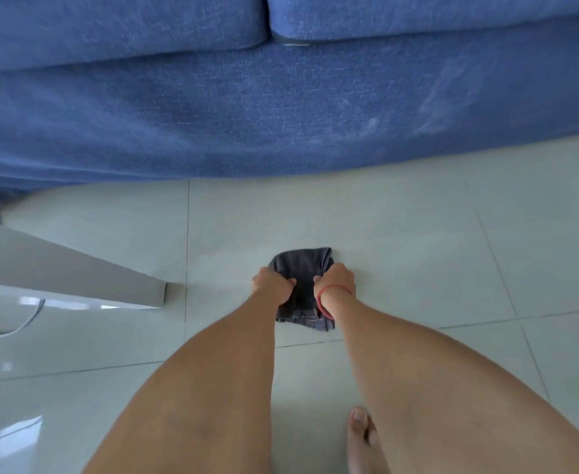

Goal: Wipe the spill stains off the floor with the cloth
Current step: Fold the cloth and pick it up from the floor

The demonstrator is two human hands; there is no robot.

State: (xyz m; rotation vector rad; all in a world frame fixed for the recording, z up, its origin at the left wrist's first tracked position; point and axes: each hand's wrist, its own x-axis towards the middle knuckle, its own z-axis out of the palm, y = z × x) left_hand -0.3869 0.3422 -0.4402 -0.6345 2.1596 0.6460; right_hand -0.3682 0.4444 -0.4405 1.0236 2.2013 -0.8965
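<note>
The dark grey cloth [301,285] lay folded on the pale tiled floor [400,234], pinched at either side: the left hand [271,283] and the right hand [336,280], a red band [332,291] at its wrist, each held a closed grip on it, arms stretched forward and down. The blue sofa [281,114] stood near ahead, a white table leg [76,268] to the left; open tiles spread rightward.

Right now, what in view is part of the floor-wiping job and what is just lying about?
Job:
- dark grey cloth, folded, lying on the floor
- left hand and right hand, both gripping the cloth
- pale tiled floor; no stain is clearly visible

Lying about:
- blue sofa behind the cloth
- white furniture edge at left
- red band on right wrist
- bare foot
</note>
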